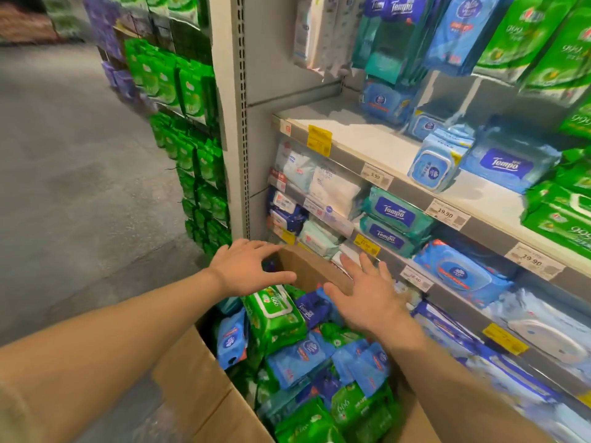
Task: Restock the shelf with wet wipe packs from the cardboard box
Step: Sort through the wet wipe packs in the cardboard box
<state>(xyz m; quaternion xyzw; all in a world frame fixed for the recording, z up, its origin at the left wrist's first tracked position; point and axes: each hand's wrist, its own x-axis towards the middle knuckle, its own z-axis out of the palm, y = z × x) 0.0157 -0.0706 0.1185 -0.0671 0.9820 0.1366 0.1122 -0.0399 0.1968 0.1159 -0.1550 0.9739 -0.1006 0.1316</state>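
An open cardboard box (195, 375) stands on the floor against the shelf unit, full of green, blue and dark blue wet wipe packs. A large green pack (275, 314) lies on top at the far end. My left hand (246, 266) hovers over the box's far end, fingers spread, holding nothing. My right hand (367, 295) hovers beside it above a dark blue pack (311, 306), fingers straight, empty too. The upper shelf (361, 145) has a bare left part; blue packs (438, 158) stand further right.
Lower shelves hold teal Tempo packs (396, 212), white packs (332, 187) and blue packs (460, 273), with price tags along the rails. Green packs (192, 91) hang on the end panel at left. Grey floor (80, 187) spreads to the left.
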